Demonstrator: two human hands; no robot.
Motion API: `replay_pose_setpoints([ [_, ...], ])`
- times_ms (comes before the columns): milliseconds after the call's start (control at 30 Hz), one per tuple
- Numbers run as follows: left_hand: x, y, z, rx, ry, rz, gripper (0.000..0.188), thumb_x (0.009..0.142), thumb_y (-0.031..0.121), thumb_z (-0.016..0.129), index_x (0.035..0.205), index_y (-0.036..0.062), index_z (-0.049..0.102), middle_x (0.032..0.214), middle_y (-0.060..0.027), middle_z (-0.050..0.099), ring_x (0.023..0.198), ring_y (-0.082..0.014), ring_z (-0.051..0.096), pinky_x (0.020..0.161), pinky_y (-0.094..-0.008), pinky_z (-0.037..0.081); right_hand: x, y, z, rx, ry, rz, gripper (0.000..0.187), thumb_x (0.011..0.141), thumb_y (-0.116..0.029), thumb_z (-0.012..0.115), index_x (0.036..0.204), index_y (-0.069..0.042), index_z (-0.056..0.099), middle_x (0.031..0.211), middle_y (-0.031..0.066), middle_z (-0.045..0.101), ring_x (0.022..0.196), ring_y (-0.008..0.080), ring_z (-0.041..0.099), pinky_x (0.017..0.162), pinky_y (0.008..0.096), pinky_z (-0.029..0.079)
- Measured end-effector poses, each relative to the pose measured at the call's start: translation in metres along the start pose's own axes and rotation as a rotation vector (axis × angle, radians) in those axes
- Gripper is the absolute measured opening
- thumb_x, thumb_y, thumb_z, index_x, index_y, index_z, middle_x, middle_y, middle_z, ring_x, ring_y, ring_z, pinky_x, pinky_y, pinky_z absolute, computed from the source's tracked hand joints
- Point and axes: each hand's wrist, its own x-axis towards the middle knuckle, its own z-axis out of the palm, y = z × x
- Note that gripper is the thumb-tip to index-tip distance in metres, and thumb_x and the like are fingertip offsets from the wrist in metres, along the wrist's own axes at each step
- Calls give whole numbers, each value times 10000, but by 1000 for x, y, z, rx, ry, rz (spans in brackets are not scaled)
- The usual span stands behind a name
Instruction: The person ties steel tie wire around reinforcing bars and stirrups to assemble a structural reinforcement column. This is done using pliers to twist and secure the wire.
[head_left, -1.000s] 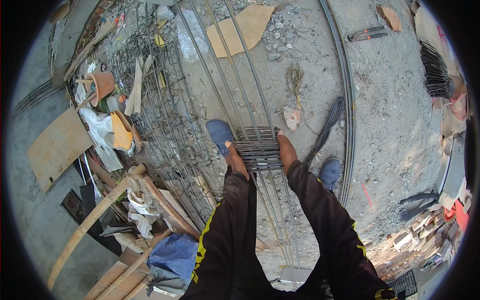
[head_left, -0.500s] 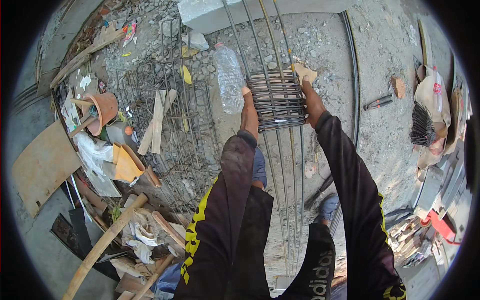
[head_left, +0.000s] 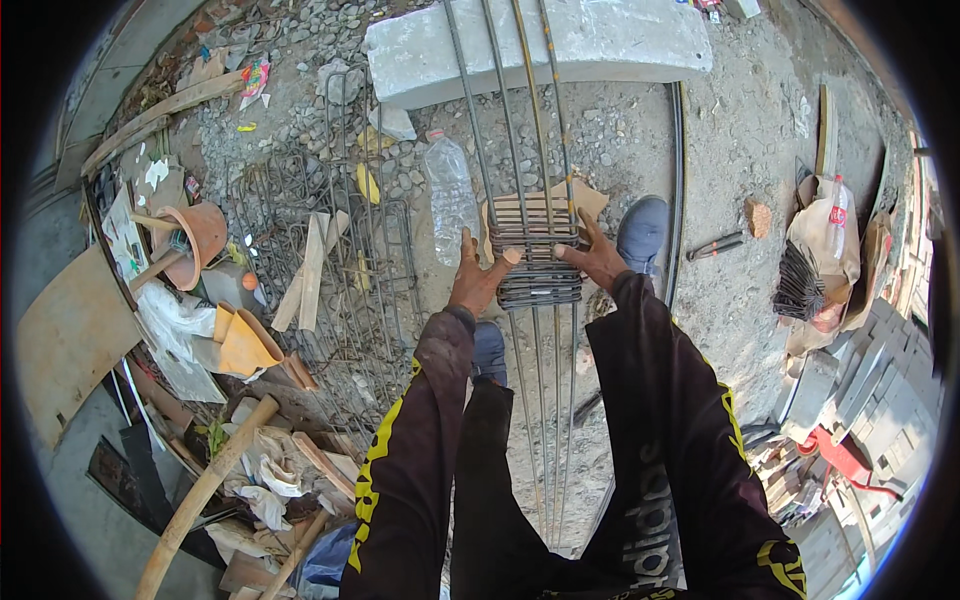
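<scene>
Several long steel rebars run away from me, with a bunch of rectangular wire stirrups around them. My left hand is at the bunch's left side, index finger stretched forward and thumb over the stirrups' edge. Opposite it, my right hand has its thumb reaching inward at the right side, fingers apart. Neither hand is wrapped round the stirrups. Some stirrups are spaced out at the far end; those nearer me are packed tightly. Brown cardboard lies beneath the far part.
A pale concrete block lies under the rebars ahead. Left are a clear plastic bottle, rusty wire cages and an orange bucket. Right are pliers, a brick piece and a bundle of dark stirrups.
Both hands have loosened from the bunch's sides, with fingers now spread. My right foot has stepped forward beside the rebars. The far stirrups look more spaced out.
</scene>
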Motion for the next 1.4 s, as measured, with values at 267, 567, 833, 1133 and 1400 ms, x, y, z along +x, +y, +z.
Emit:
replay_pose_setpoints([
  [267, 47, 24, 0, 281, -55, -60, 843, 874, 452, 620, 1462, 15, 204, 1385, -190, 423, 1303, -258, 380, 1066, -345, 300, 61, -10, -33, -194, -270, 29, 946, 721, -498, 746, 1353, 83, 346, 1245, 245, 534, 1174, 305, 522, 999, 358, 392],
  [567, 70, 37, 3, 291, -1, -150, 778, 865, 493, 606, 1405, 4, 332, 1331, -200, 489, 1281, -292, 428, 1033, -341, 340, 87, -45, -46, 5, -243, 103, 845, 692, -384, 786, 1327, 26, 408, 1215, 200, 566, 1131, 292, 547, 989, 354, 397],
  [833, 93, 87, -24, -68, -13, -132, 684, 920, 225, 608, 1452, 6, 238, 1323, -149, 473, 1220, -168, 430, 997, -275, 352, 143, -96, -71, -78, -403, 32, 732, 684, -420, 773, 1226, 12, 538, 1076, 221, 632, 1035, 314, 600, 924, 351, 431],
  [1133, 82, 70, -24, -230, -122, -223, 705, 903, 224, 588, 1438, -51, 221, 1300, -186, 523, 1242, -206, 459, 1042, -279, 315, 122, -82, -60, -467, -483, 140, 783, 689, -381, 772, 1292, 11, 463, 1099, 197, 636, 1041, 304, 612, 898, 362, 455],
  [1400, 140, 97, -36, -494, 30, -14, 687, 906, 329, 576, 1426, -18, 291, 1362, -177, 461, 1226, -227, 465, 1012, -310, 342, 139, -152, -53, -509, -48, 18, 602, 729, -271, 740, 1224, -28, 500, 1126, 184, 570, 1031, 361, 568, 887, 422, 455],
])
